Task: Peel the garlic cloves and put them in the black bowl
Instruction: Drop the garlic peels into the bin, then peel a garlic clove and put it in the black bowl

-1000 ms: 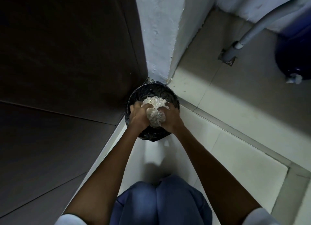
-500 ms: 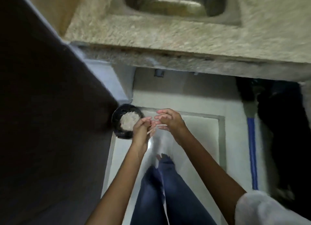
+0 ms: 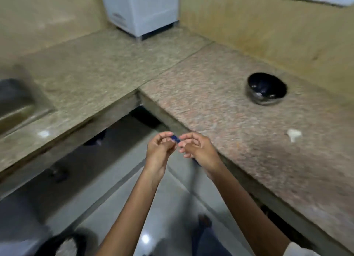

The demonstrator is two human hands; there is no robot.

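Your left hand [image 3: 160,150] had its fingers [image 3: 163,134] curled, pinching a small blue piece [image 3: 175,138]. I couldn't tell what it was. Your right hand [image 3: 198,150] was curled at its other end, grip unclear. Both hung just off the edge of the surface [image 3: 210,102]. The black bowl [image 3: 266,88] sat on it, well apart from you. A white bit [image 3: 294,135], probably a clove, lay nearer. You held no garlic, so I'd have freed both hands, taken that bit and peeled it close over the bowl.
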